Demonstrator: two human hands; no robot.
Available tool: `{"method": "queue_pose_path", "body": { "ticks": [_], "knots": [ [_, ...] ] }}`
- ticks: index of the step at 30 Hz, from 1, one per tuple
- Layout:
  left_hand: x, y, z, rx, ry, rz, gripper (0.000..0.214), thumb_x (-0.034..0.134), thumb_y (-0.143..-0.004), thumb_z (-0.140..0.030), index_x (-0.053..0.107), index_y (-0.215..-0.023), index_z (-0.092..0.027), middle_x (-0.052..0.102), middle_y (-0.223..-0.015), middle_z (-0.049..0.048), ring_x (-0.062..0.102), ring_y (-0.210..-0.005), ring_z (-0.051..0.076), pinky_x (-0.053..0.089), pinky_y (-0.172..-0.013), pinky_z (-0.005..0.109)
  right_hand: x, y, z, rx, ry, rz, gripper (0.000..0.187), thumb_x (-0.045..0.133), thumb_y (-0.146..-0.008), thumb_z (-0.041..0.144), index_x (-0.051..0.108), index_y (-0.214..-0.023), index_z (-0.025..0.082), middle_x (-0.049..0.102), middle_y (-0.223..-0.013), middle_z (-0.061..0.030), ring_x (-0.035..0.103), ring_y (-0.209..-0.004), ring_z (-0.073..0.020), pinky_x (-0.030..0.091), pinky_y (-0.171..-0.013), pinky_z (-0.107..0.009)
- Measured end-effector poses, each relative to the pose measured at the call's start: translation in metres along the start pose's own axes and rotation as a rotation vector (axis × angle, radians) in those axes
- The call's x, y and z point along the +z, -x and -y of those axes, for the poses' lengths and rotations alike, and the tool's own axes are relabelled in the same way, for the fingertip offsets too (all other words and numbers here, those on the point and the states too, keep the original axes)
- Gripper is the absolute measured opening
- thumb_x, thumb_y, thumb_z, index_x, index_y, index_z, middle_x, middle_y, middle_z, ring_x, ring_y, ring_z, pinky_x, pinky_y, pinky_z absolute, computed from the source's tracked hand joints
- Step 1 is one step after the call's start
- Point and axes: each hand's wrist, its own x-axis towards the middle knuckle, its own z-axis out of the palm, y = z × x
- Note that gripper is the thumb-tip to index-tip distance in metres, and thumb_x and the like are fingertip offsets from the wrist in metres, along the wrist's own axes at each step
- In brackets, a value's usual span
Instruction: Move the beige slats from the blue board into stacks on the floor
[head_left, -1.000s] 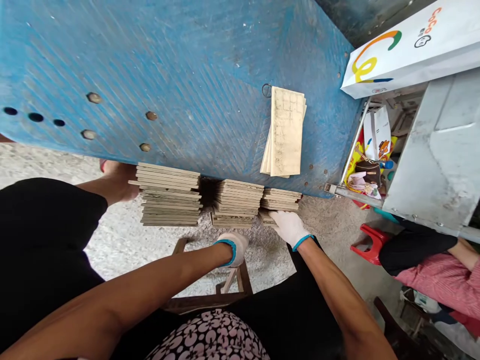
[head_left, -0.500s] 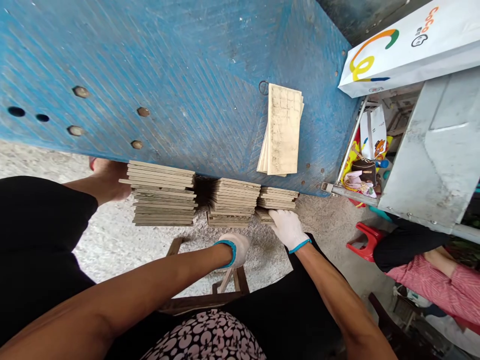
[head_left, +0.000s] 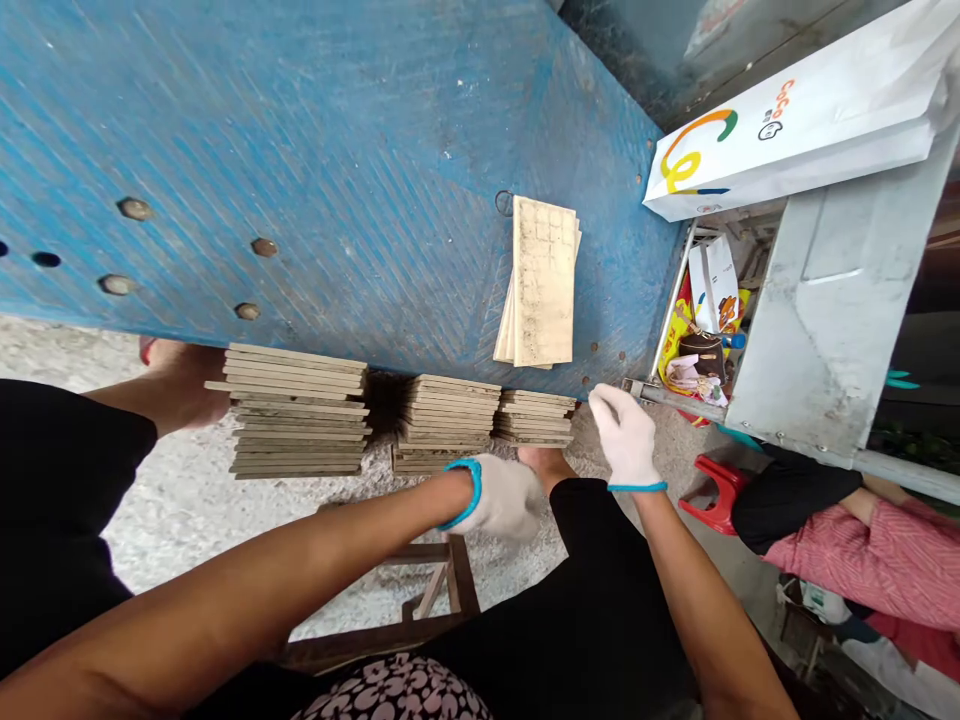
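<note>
My left hand, in a white glove with a blue cuff, hangs above the gravel just below the smallest stack. It is blurred, and its fingers are hidden from me. To the right of that stack, my right hand, gloved the same way, is raised with loosely bent fingers; nothing shows in it. Thin pale boards stand along the blue surface's near edge in three groups: a tall left stack, a middle stack and a smaller right stack. Several loose boards lie fanned on the blue surface.
A white paper bag rests on a grey metal table at right. Below it, an open drawer holds small items. A red stool and a seated person are beyond. Wooden legs stand near me.
My right hand has left the right stack and moved right and slightly up. The board under it now sits level in that stack. My left hand has shifted right. The view has tilted slightly.
</note>
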Motion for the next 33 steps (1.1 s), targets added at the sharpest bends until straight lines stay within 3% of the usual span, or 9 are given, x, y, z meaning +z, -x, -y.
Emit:
{"method": "queue_pose_path", "body": {
  "ticks": [2, 4, 6, 8, 13, 19, 28, 30, 33],
  "knots": [
    [-0.028, -0.004, -0.008, 0.02, 0.029, -0.088, 0.045, 0.066, -0.075, -0.04, 0.072, -0.117, -0.027, 0.074, -0.101, 0.0015, 0.068, -0.092, 0.024, 0.051, -0.082, 0.027, 0.005, -0.028, 0.005, 0.02, -0.06, -0.049, 0.042, 0.051, -0.087, 0.049, 0.072, -0.103, 0.016, 0.073, -0.113, -0.0099, 0.065, -0.109, -0.0235, 0.046, -0.105, -0.039],
    [-0.055, -0.008, -0.008, -0.069, 0.038, -0.31, 0.057, 0.056, -0.085, -0.043, 0.056, -0.14, -0.027, 0.066, -0.126, 0.0052, 0.062, -0.111, 0.027, 0.048, -0.094, 0.031, 0.014, -0.055, 0.012, 0.032, -0.071, -0.052, 0.047, 0.049, -0.086, 0.05, 0.071, -0.107, 0.014, 0.071, -0.116, -0.0123, 0.063, -0.112, -0.0241, 0.043, -0.108, -0.04],
    [-0.078, -0.011, -0.001, -0.181, 0.062, -0.537, 0.066, 0.052, -0.087, -0.044, 0.043, -0.15, -0.025, 0.058, -0.137, 0.0103, 0.057, -0.12, 0.031, 0.045, -0.099, 0.038, 0.026, -0.078, 0.02, 0.06, -0.053, -0.029, 0.049, 0.046, -0.087, 0.047, 0.069, -0.113, 0.011, 0.069, -0.121, -0.0142, 0.06, -0.117, -0.0249, 0.041, -0.109, -0.04],
    [-0.093, -0.015, 0.008, -0.224, 0.094, -0.654, 0.071, 0.056, -0.086, -0.043, 0.038, -0.151, -0.023, 0.056, -0.137, 0.013, 0.056, -0.12, 0.032, 0.045, -0.1, 0.04, 0.038, -0.095, 0.029, 0.098, -0.016, 0.003, 0.048, 0.045, -0.088, 0.042, 0.067, -0.117, 0.011, 0.067, -0.124, -0.0152, 0.058, -0.12, -0.0256, 0.041, -0.109, -0.04],
    [-0.104, -0.026, 0.014, -0.191, 0.13, -0.697, 0.079, 0.062, -0.082, -0.041, 0.034, -0.152, -0.02, 0.055, -0.139, 0.014, 0.057, -0.118, 0.029, 0.046, -0.098, 0.035, 0.064, -0.103, 0.044, 0.151, 0.073, 0.096, 0.044, 0.043, -0.09, 0.037, 0.063, -0.122, 0.014, 0.066, -0.125, -0.0149, 0.059, -0.118, -0.0287, 0.043, -0.105, -0.044],
    [-0.108, -0.038, 0.0, -0.3, 0.113, -0.705, 0.086, 0.059, -0.084, -0.052, 0.025, -0.156, -0.018, 0.057, -0.135, 0.0165, 0.058, -0.119, 0.032, 0.049, -0.092, 0.037, 0.084, -0.077, 0.055, 0.214, 0.062, 0.022, 0.043, 0.041, -0.09, 0.034, 0.059, -0.122, 0.014, 0.067, -0.119, -0.0156, 0.06, -0.11, -0.0306, 0.045, -0.099, -0.045],
    [-0.101, -0.04, 0.0, -0.306, 0.299, -0.779, 0.085, 0.061, -0.083, -0.042, 0.027, -0.157, -0.019, 0.054, -0.143, 0.0137, 0.055, -0.126, 0.031, 0.047, -0.098, 0.036, 0.084, -0.08, 0.06, 0.253, -0.065, -0.003, 0.031, 0.048, -0.086, 0.042, 0.067, -0.096, 0.02, 0.071, -0.098, -0.0081, 0.062, -0.093, -0.0245, 0.047, -0.084, -0.033],
    [-0.101, -0.04, 0.003, -0.31, 0.324, -0.787, 0.086, 0.062, -0.081, -0.043, 0.03, -0.156, -0.019, 0.054, -0.142, 0.0141, 0.055, -0.126, 0.032, 0.046, -0.099, 0.037, 0.084, -0.084, 0.06, 0.276, -0.088, -0.013, 0.033, 0.048, -0.087, 0.043, 0.068, -0.095, 0.019, 0.072, -0.098, -0.0088, 0.062, -0.093, -0.0244, 0.046, -0.084, -0.033],
    [-0.105, -0.042, 0.013, -0.265, 0.366, -0.813, 0.073, 0.064, -0.078, -0.047, 0.047, -0.145, -0.022, 0.063, -0.131, 0.0118, 0.061, -0.115, 0.032, 0.05, -0.091, 0.037, 0.086, -0.088, 0.061, 0.327, -0.086, -0.035, 0.036, 0.046, -0.088, 0.046, 0.069, -0.089, 0.018, 0.072, -0.096, -0.0092, 0.063, -0.093, -0.0243, 0.047, -0.084, -0.033]
  ]
}}
